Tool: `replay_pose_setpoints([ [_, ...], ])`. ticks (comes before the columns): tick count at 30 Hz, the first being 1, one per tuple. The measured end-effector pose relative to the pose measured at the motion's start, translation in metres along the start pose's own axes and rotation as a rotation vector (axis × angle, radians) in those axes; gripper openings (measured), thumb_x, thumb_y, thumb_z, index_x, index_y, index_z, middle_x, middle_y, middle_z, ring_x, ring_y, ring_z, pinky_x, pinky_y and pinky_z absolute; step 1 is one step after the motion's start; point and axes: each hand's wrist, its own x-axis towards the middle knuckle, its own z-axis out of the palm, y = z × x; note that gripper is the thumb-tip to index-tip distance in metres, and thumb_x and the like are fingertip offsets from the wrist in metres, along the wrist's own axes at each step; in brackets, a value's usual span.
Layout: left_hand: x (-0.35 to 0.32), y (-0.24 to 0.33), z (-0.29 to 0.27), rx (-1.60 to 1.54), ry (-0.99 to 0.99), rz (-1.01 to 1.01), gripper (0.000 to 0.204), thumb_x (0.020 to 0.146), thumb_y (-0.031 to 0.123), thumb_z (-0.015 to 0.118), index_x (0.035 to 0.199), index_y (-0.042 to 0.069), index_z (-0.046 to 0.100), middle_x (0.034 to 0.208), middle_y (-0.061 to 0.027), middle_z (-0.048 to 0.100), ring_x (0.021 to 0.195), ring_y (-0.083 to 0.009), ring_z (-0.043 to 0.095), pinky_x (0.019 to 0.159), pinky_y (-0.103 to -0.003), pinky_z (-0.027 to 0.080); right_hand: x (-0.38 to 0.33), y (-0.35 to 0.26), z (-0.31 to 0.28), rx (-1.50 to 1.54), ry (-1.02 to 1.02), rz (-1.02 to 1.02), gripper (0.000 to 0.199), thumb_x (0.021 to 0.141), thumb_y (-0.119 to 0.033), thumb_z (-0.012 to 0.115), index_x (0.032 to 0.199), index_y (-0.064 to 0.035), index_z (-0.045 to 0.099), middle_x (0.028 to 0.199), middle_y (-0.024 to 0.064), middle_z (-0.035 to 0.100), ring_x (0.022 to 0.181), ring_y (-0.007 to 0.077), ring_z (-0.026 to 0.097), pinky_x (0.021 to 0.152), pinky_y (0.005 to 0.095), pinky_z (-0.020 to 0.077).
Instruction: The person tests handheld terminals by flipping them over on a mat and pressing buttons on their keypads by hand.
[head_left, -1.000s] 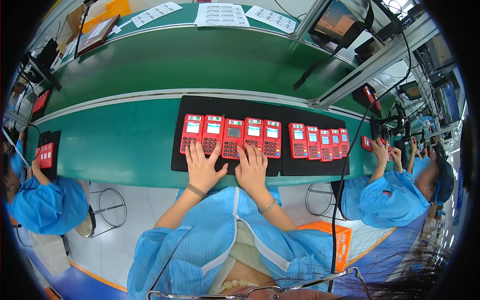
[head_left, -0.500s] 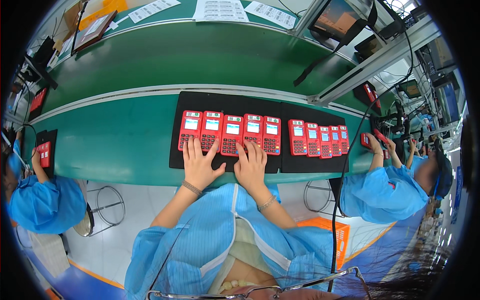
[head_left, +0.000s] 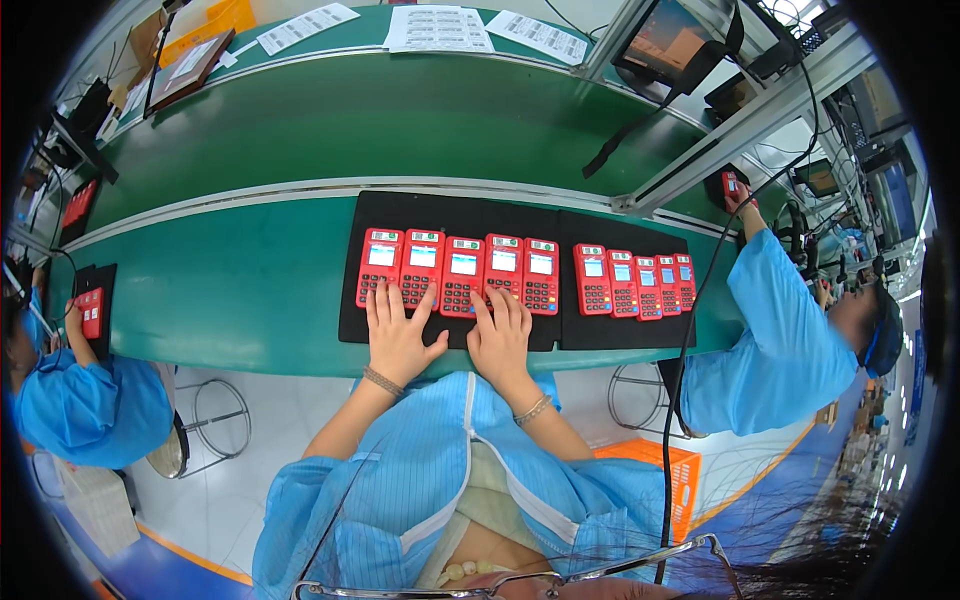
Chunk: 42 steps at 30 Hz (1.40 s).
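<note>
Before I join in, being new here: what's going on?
The person's left hand and right hand are at the keypads in a row of five red terminals on black matting, all five screens lit. Five more red terminals lie to the right. Further right, a co-worker's hand is at another red device.

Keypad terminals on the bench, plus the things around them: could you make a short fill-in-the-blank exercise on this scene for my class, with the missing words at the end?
1. The casings of the keypad terminals are coloured ____.
2. The left hand and the right hand are both at the left-hand group, which counts ____ keypad terminals.
3. The mats under the keypad terminals are coloured ____.
4. The crate on the floor is coloured ____.

Missing words: red; five; black; orange.
</note>
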Motion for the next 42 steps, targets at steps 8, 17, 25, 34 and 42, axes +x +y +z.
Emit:
replay_pose_setpoints([
  [8,-0.001,0.002,0.001,-0.032,0.025,-0.004,0.079,0.075,0.044,0.074,0.148,0.022,0.050,0.139,-0.0325,0.043,0.137,-0.0519,0.036,0.117,-0.062,0.023,0.000,0.007,-0.008,0.023,0.017,0.004,0.054,0.080,-0.010,0.065,0.133,-0.0077,0.059,0.138,0.0129,0.053,0.132,0.0324,0.048,0.108,0.0512,0.0357],
  [17,0.024,0.053,0.023,-0.216,-0.001,0.431,0.056,0.081,0.019,0.068,0.135,0.010,0.058,0.145,-0.0102,0.053,0.139,-0.0321,0.046,0.115,-0.052,0.034,-0.023,0.077,-0.049,0.058,0.107,0.108,0.038,0.083,-0.009,0.066,0.121,-0.0031,0.065,0.129,0.0122,0.062,0.123,0.0332,0.057,0.101,0.0477,0.0431],
  [25,0.025,0.060,0.041,-0.231,0.024,0.416,0.051,0.078,0.015,0.067,0.128,0.004,0.060,0.138,-0.0108,0.058,0.132,-0.0327,0.051,0.113,-0.050,0.038,-0.034,0.073,-0.041,0.051,0.132,0.107,0.038,0.081,-0.006,0.068,0.119,-0.0037,0.066,0.129,0.0104,0.063,0.122,0.0313,0.058,0.098,0.0455,0.0455],
  [34,0.034,0.059,0.036,-0.163,0.046,0.487,0.046,0.074,0.014,0.069,0.119,0.004,0.065,0.135,-0.0097,0.061,0.127,-0.0317,0.053,0.108,-0.049,0.041,-0.028,0.076,-0.040,0.077,0.162,0.121,0.032,0.079,-0.006,0.068,0.110,-0.0041,0.067,0.128,0.0093,0.064,0.123,0.0312,0.057,0.101,0.0462,0.0443],
  [42,0.058,0.058,0.015,-0.328,-0.135,0.441,0.037,0.078,0.019,0.070,0.112,0.006,0.066,0.130,-0.0057,0.063,0.123,-0.0313,0.052,0.106,-0.049,0.040,-0.007,0.090,-0.054,0.163,0.080,0.097,0.019,0.078,-0.006,0.068,0.097,-0.0052,0.069,0.122,0.0063,0.069,0.124,0.0300,0.057,0.106,0.0490,0.0405],
])
